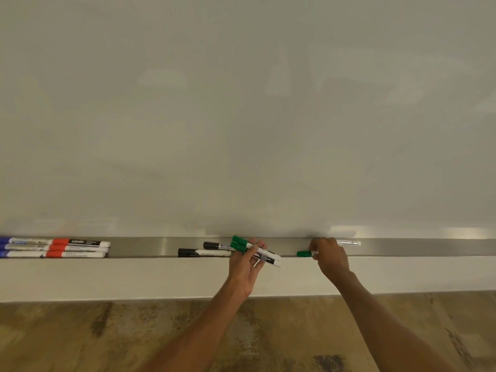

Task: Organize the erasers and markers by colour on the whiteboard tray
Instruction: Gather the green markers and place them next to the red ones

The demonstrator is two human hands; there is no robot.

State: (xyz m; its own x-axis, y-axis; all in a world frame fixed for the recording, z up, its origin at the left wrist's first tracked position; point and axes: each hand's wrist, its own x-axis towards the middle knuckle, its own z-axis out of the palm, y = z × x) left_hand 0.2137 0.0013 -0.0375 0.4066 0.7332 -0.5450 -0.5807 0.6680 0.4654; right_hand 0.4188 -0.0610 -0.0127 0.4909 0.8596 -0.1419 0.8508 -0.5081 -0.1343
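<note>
Head view: left hand point(245, 261) holds bundle of green markers point(255, 251), caps toward 10 o'clock, above tray point(416, 247). Right hand point(328, 255) closes on loose green marker point(304, 254) lying lengthwise on tray, cap toward 9 o'clock, at 3 o'clock of bundle. Marker's barrel hidden by fingers. No erasers visible; blue markers point(16, 247) cut off at left.

Green-capped markers point(243, 244) with white barrels, another green cap point(303, 253), black-capped markers point(188, 251), red-capped markers point(60, 241), blue-capped markers point(4, 247), on a silver tray point(416, 247); mottled brown floor point(80, 336).
</note>
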